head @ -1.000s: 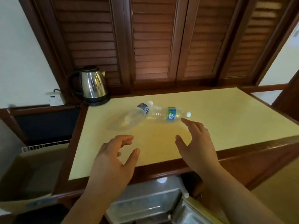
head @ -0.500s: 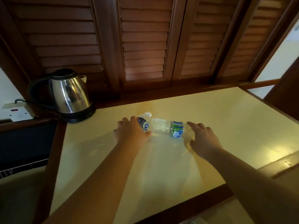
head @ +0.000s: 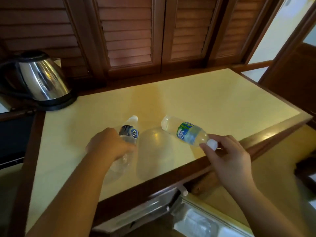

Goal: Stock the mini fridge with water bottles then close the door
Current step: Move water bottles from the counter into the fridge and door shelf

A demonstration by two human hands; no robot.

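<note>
My left hand (head: 109, 146) is wrapped around the body of a clear water bottle with a blue label (head: 130, 131), its white cap pointing away from me. My right hand (head: 225, 154) pinches the white cap end of a second clear bottle with a green label (head: 185, 132), whose base points toward the shutters. Both bottles are just above the yellow countertop (head: 213, 106). Below the counter's front edge the mini fridge (head: 142, 212) stands open, with its door (head: 205, 218) swung out at the lower right.
A steel electric kettle (head: 41, 79) on a black base stands at the counter's back left corner. Brown louvred shutters (head: 130, 31) rise behind the counter. A dark wooden rim (head: 266, 134) edges the countertop. A dark appliance (head: 13, 134) sits to the left.
Both hands reached the lying bottles, closed on them and drew them toward me and apart. The green-label bottle has swung so its cap faces me. The view tilted down, showing the fridge again.
</note>
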